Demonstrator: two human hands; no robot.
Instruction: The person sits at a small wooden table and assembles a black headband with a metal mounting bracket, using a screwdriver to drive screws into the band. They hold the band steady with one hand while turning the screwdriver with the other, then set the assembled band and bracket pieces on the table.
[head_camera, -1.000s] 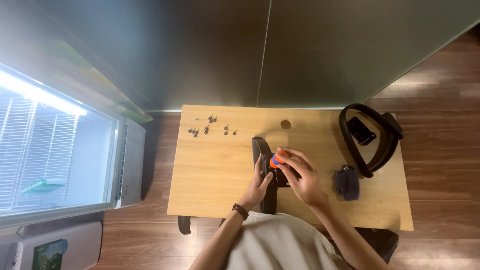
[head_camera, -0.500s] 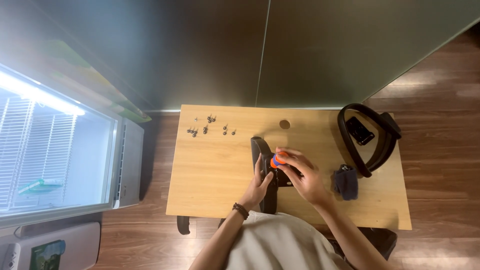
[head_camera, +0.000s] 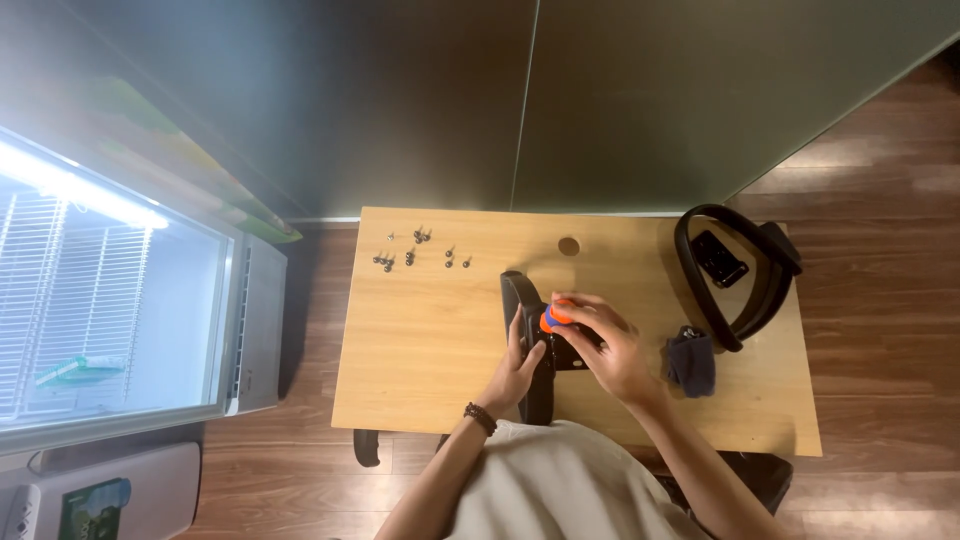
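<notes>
Wooden flooring runs round the light wooden table (head_camera: 430, 340) where we sit, with a dark wall panel behind it and a bright window unit off to our left.

On the far right of the table lies a large black curved armrest frame (head_camera: 742, 285) with a small black block inside its loop, and just beside our right wrist sits a small dark cloth-like item (head_camera: 692, 362).

Near the middle, a long black curved part (head_camera: 524, 310) rests flat on the table. Our left hand (head_camera: 518, 365) presses against its side, fingers spread along it, steadying rather than gripping. We judge it stiff moulded plastic or metal, fairly light, best held along its narrow edge, where the palm can brace it against twisting.

Our right hand (head_camera: 600, 345) is closed round a screwdriver with an orange handle (head_camera: 553, 318), tip hidden against the part. The handle looks rubbery and grippy; we cannot tell how tight the hold is.

Smallest of all, a scatter of dark screws (head_camera: 415, 250) lies well apart at the far left of the table; they would likely roll and slip easily.
</notes>
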